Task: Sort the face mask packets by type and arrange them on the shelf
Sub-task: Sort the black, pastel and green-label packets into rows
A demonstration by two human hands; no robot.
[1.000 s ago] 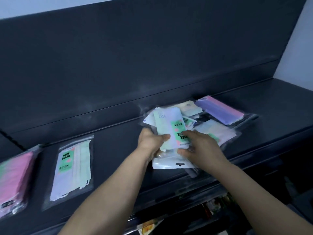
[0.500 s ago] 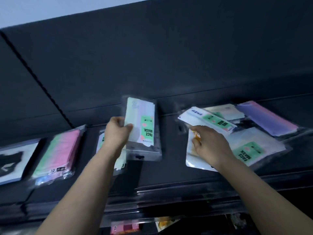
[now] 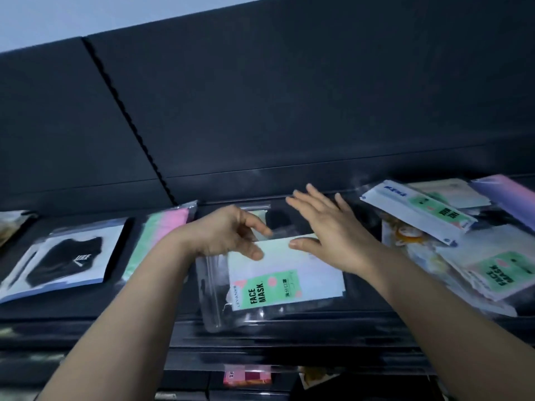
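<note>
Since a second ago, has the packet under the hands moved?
Yes. The face mask packet went left, from the mixed pile to a spot beside the pink and green packet.
</note>
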